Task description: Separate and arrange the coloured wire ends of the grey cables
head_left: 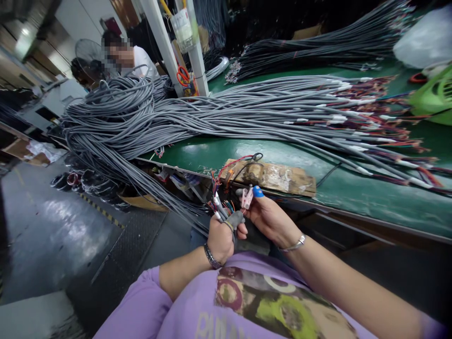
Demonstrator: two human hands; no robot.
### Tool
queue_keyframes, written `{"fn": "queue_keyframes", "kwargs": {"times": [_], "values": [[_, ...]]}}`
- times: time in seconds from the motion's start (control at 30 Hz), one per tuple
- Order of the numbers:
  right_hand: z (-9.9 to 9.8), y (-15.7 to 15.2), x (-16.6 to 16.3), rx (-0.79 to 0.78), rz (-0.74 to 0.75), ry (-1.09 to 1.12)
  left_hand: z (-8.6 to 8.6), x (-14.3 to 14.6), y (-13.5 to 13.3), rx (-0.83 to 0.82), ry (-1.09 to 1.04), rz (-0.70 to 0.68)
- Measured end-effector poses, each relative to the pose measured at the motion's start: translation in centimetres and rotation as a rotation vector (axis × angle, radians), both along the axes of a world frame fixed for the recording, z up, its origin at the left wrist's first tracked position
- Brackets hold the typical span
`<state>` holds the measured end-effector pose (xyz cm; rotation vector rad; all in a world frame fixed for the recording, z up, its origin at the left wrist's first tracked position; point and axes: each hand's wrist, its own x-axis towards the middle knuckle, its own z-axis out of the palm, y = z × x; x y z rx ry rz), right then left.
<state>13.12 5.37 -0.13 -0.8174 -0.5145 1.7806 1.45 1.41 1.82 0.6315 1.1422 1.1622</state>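
My left hand (221, 238) is closed around a few grey cables (219, 207), whose stripped ends show thin coloured wires. A grey cover sits on its thumb. Close by on the right, my right hand (266, 219) pinches a small pale pink clip-like piece (247, 197) between thumb and fingers; its exact kind is unclear. Blue wrapping covers a fingertip of that hand. Just beyond both hands, a worn wooden block (278, 178) with red and black leads lies at the edge of the green table (370, 205).
A long bundle of grey cables (226, 110) stretches across the table, and part of it hangs over the left edge. Behind are darker cables (300, 54), a green basket (432, 96) and orange-handled scissors (182, 75) on a post. A co-worker (143, 61) sits at the back left.
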Motion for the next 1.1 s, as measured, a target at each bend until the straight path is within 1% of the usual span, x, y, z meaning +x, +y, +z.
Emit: {"fn": "queue_keyframes", "kwargs": {"times": [0.1,0.13,0.23,0.33,0.37,0.47,0.53,0.6,0.73,0.8,0.87,0.97,1.03,1.1], "values": [[-0.1,-0.1,0.2,-0.124,-0.023,0.081,-0.1,-0.3,-0.1,-0.012,0.001,0.004],[-0.2,-0.1,0.3,-0.142,-0.017,0.092,-0.2,-0.4,-0.2,-0.012,0.004,0.003],[-0.6,-0.2,0.8,-0.138,0.021,0.080,-0.7,-0.9,-0.5,0.002,0.005,-0.032],[-1.0,-0.5,1.6,-0.129,0.035,0.028,-1.2,-1.6,-0.9,0.013,-0.023,-0.128],[-1.2,-0.6,1.9,-0.127,0.041,-0.006,-1.4,-1.9,-0.9,0.023,-0.037,-0.160],[-1.8,-1.0,2.9,-0.032,0.074,-0.180,-1.9,-2.9,-1.1,0.074,-0.067,-0.217],[-1.9,-1.3,3.6,-0.020,0.120,-0.371,-2.4,-3.7,-1.1,0.085,-0.072,-0.254],[-1.5,-1.5,4.1,0.096,0.141,-0.568,-2.8,-4.4,-1.1,0.061,-0.051,-0.306],[0.5,-2.6,3.7,0.468,0.406,-0.875,-3.0,-4.9,-1.4,0.024,0.098,-0.364],[1.6,-3.3,2.7,0.620,0.437,-0.990,-2.9,-4.6,-1.7,0.041,0.173,-0.388],[2.4,-3.9,1.5,0.680,0.331,-1.090,-2.7,-4.2,-1.9,0.089,0.186,-0.402],[2.7,-4.4,0.2,0.717,0.189,-1.211,-2.5,-4.0,-2.2,0.165,0.133,-0.437],[2.5,-4.5,-0.2,0.739,0.135,-1.257,-2.5,-4.3,-2.4,0.171,0.126,-0.494],[2.2,-4.6,-0.1,0.755,0.124,-1.272,-2.4,-4.7,-2.5,0.162,0.135,-0.558]]}}
